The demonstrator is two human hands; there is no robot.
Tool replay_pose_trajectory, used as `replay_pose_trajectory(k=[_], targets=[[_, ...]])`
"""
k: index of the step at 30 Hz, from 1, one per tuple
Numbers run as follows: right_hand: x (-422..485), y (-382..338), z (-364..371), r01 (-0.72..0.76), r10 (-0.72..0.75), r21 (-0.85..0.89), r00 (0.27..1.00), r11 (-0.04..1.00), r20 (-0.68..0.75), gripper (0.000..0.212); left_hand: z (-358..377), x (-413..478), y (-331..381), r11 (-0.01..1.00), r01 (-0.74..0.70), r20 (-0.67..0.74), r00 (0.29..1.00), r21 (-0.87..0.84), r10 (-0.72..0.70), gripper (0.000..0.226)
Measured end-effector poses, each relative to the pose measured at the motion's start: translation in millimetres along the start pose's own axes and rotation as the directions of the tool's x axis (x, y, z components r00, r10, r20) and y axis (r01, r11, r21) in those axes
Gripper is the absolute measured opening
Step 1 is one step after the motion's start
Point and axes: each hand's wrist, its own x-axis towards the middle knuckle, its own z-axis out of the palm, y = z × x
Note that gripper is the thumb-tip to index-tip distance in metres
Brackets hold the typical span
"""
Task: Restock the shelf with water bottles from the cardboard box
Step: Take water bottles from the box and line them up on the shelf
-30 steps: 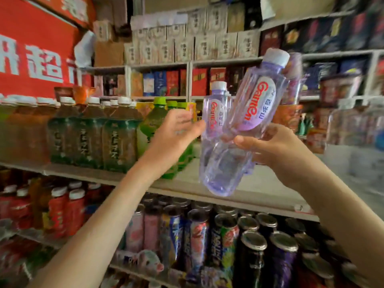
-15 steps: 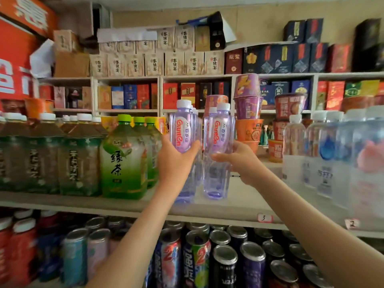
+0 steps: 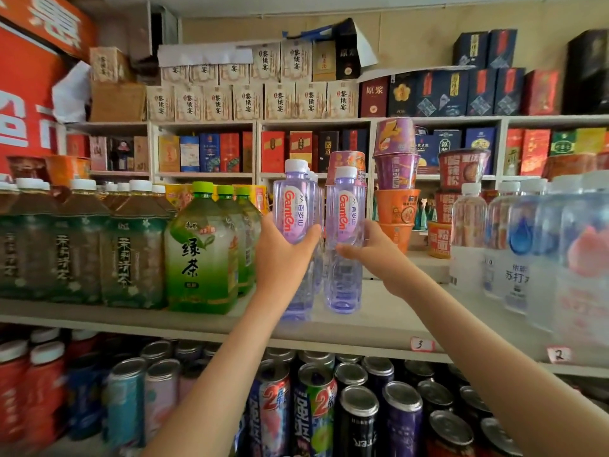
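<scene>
Placing step: the left hand (image 3: 283, 262) grips one water bottle (image 3: 294, 206), fingers (image 3: 311, 233) curled round its middle, just right of the green tea bottle (image 3: 201, 252). The right hand (image 3: 379, 255) grips a second bottle (image 3: 346, 209) beside it. Both bases seem to meet the shelf (image 3: 372, 328). The next move is probably to let go without tipping either, then fetch more.

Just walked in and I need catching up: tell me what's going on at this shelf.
A person is stocking water. The left hand grips one clear purple-tinted plastic water bottle with a white cap; the right hand holds a second matching bottle beside it. Both stand upright on the pale shelf board, right of the green plastic tea bottles.
</scene>
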Motion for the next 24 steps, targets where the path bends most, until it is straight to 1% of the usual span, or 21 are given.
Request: replay_pose_trajectory(k=[1, 2, 3, 4, 5, 6, 8, 9, 11, 13, 15, 18, 20, 22, 23, 24], targets=[[-3, -1, 2, 0.012, -0.016, -0.061, 0.997, 0.998, -0.072, 0.068, 0, 0, -2, 1.0, -0.012, -0.003, 1.0, 0.006, 0.012, 0.065], [-7, -2, 5, 0.04, -0.066, -0.152, 0.983, 0.988, -0.169, 0.071, -1, -2, -3, 0.999, -0.029, -0.009, 1.0, 0.016, 0.029, 0.07], [-14, -5, 8, 0.093, -0.16, -0.251, 0.952, 0.963, -0.261, 0.071, -3, -5, -4, 0.998, -0.048, -0.016, 0.999, 0.032, 0.049, 0.072], [-24, -8, 13, 0.182, -0.293, -0.334, 0.899, 0.925, -0.324, 0.067, -6, -11, -4, 0.996, -0.075, -0.024, 0.997, 0.054, 0.077, 0.072], [-37, -11, 19, 0.288, -0.424, -0.38, 0.835, 0.879, -0.349, 0.06, -10, -18, -4, 0.991, -0.109, -0.031, 0.993, 0.078, 0.112, 0.07], [-50, -16, 28, 0.391, -0.525, -0.387, 0.777, 0.835, -0.348, 0.051, -16, -26, -5, 0.984, -0.15, -0.039, 0.987, 0.097, 0.155, 0.067], [-76, -20, 50, 0.552, -0.646, -0.346, 0.705, 0.759, -0.293, 0.036, -31, -43, -11, 0.968, -0.222, -0.055, 0.972, 0.116, 0.23, 0.058], [-89, -20, 62, 0.608, -0.684, -0.32, 0.686, 0.727, -0.25, 0.029, -40, -52, -17, 0.962, -0.244, -0.061, 0.966, 0.12, 0.252, 0.054], [-112, -16, 90, 0.684, -0.729, -0.267, 0.67, 0.679, -0.137, 0.021, -62, -71, -33, 0.956, -0.269, -0.066, 0.958, 0.118, 0.278, 0.046], [-130, -7, 119, 0.711, -0.725, -0.186, 0.688, 0.678, -0.012, 0.019, -88, -93, -52, 0.954, -0.262, -0.047, 0.961, 0.146, 0.271, 0.038], [-143, 6, 147, 0.693, -0.687, -0.094, 0.721, 0.715, 0.091, 0.02, -114, -116, -74, 0.957, -0.204, -0.025, 0.977, 0.204, 0.214, 0.033], [-160, 33, 196, 0.628, -0.609, 0.014, 0.749, 0.778, 0.26, 0.02, -153, -157, -120, 0.951, -0.044, 0.017, 0.999, 0.305, 0.04, 0.031], [-174, 58, 236, 0.55, -0.53, 0.073, 0.749, 0.832, 0.398, 0.02, -179, -188, -153, 0.926, 0.091, 0.024, 0.994, 0.365, -0.107, 0.034], [-190, 84, 282, 0.472, -0.447, 0.099, 0.718, 0.876, 0.534, 0.023, -205, -223, -191, 0.879, 0.262, -0.026, 0.961, 0.398, -0.274, 0.034], [-200, 101, 307, 0.448, -0.414, 0.098, 0.692, 0.889, 0.591, 0.025, -217, -244, -214, 0.838, 0.362, -0.061, 0.927, 0.408, -0.37, 0.031], [-213, 119, 332, 0.427, -0.387, 0.102, 0.659, 0.898, 0.645, 0.025, -228, -267, -237, 0.783, 0.47, -0.094, 0.874, 0.407, -0.476, 0.027]])
